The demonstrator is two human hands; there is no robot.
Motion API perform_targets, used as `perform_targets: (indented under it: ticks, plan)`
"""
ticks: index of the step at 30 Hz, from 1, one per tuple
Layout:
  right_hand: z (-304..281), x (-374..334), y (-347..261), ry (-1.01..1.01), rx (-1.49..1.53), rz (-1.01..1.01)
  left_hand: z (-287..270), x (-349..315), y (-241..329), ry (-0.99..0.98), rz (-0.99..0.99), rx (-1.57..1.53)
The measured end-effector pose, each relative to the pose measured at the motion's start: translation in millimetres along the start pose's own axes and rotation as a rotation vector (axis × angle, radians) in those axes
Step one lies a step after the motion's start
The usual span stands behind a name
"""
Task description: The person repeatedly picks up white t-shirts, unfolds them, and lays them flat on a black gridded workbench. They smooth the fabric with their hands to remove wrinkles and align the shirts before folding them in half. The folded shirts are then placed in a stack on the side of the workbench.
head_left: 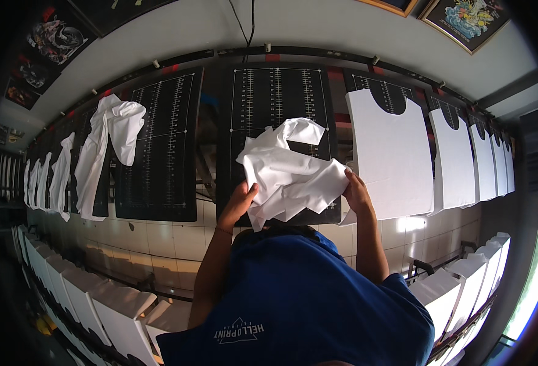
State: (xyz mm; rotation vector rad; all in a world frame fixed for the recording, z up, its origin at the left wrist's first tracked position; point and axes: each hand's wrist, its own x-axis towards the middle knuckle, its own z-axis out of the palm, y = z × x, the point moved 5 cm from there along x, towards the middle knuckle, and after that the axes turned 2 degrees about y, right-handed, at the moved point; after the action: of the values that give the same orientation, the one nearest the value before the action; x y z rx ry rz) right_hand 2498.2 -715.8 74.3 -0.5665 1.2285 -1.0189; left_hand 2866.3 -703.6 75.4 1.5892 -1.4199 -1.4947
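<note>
A crumpled piece of white fabric [287, 174] lies bunched over the black printing board [238, 91] in front of me, a board marked with white ruler lines. At the cloth's lower left edge, my left hand [239, 201] is closed, with the thumb on top of the fabric. My right hand [356, 192] pinches its right corner. The cloth sags in folds between the two hands, and one strip of it curls at the far side. Its full shape is hidden by the folds.
To the right, white fabric panels [391, 155] with scooped necks lie flat on a row of boards. Leftward stand another black board [159, 140] and boards with loosely draped white cloth [101, 146]. Behind me, more white panels [122, 302] line a second row. Framed pictures [464, 21] hang on the wall.
</note>
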Motion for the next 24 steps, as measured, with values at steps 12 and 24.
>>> perform_targets:
  ticks: [12,24]
  plan:
    - [-23.9,-66.2,1.0,-0.294,0.738,-0.151,-53.6,-86.0,126.1,-0.059,0.444,-0.779]
    - [26.4,-48.0,-210.7,-0.056,0.429,-0.578,-144.1,-7.1,213.4,0.509,0.534,-0.588]
